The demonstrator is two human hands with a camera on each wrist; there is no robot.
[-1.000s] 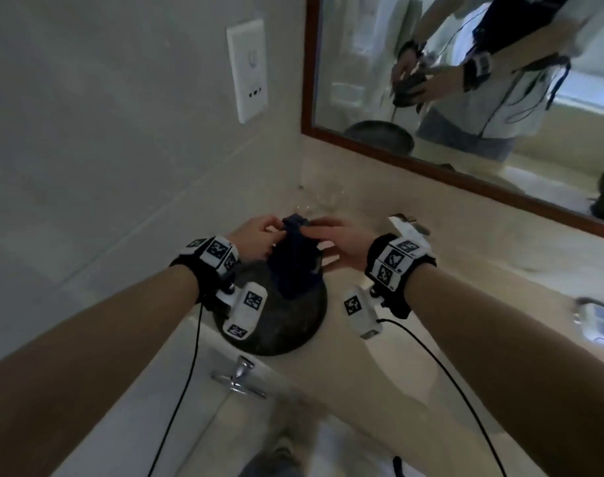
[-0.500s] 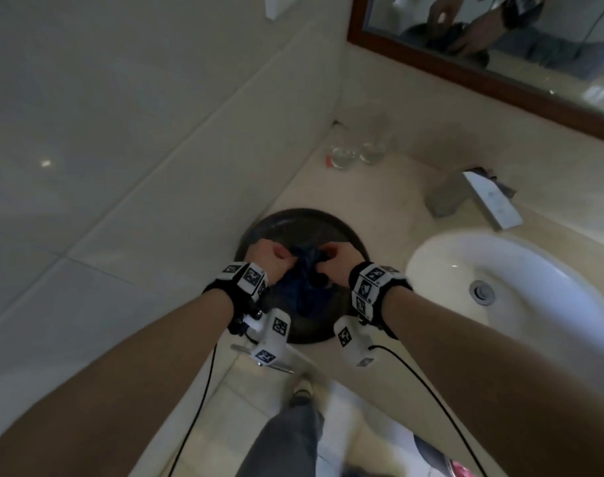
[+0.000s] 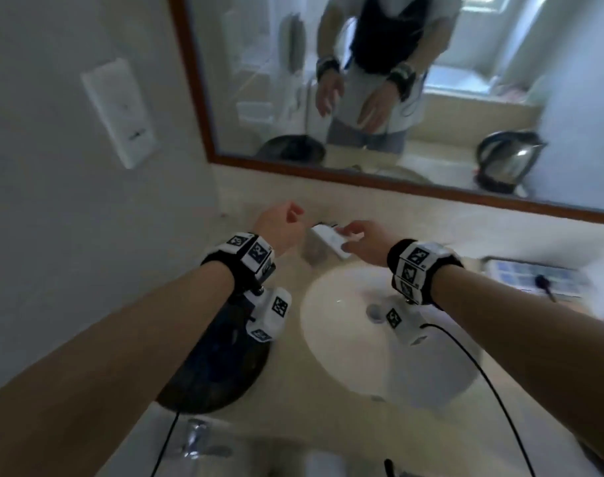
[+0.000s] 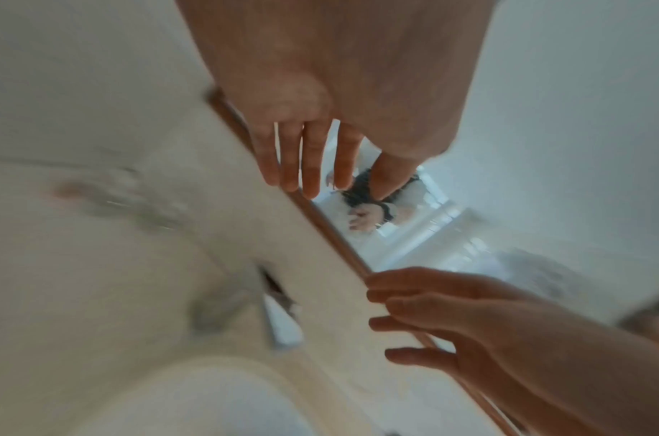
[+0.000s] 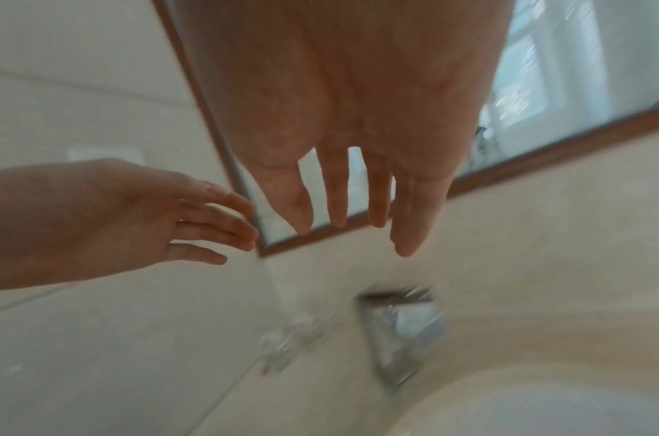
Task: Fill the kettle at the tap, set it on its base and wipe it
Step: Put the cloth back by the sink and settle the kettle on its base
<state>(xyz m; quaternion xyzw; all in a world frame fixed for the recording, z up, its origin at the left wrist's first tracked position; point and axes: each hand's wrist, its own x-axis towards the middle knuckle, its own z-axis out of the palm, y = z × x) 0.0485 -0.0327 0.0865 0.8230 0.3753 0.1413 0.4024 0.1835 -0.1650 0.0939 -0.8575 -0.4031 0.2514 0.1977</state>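
My left hand point(image 3: 281, 222) and right hand point(image 3: 357, 237) hover open and hold nothing, above the counter by the tap point(image 3: 328, 239). The left wrist view shows the left fingers point(image 4: 312, 165) straight, with the right hand point(image 4: 432, 318) beside them. The right wrist view shows the right fingers point(image 5: 339, 203) spread and the tap point(image 5: 406, 324) below. The steel kettle point(image 3: 507, 160) shows only as a reflection at the mirror's right. A dark blue cloth point(image 3: 221, 352) seems to lie on the dark round tray point(image 3: 197, 397), partly hidden under my left forearm.
The white basin point(image 3: 355, 356) lies below my right wrist. Two glasses point(image 5: 290, 339) stand blurred in the counter's back corner. A flat tray point(image 3: 534, 277) sits at the right. A wall socket plate point(image 3: 121, 111) and the framed mirror point(image 3: 380, 187) are behind.
Both hands gripped the dark blue cloth over the round tray; now they have let it go, lifted and moved right toward the tap. The head view swung up to the mirror.
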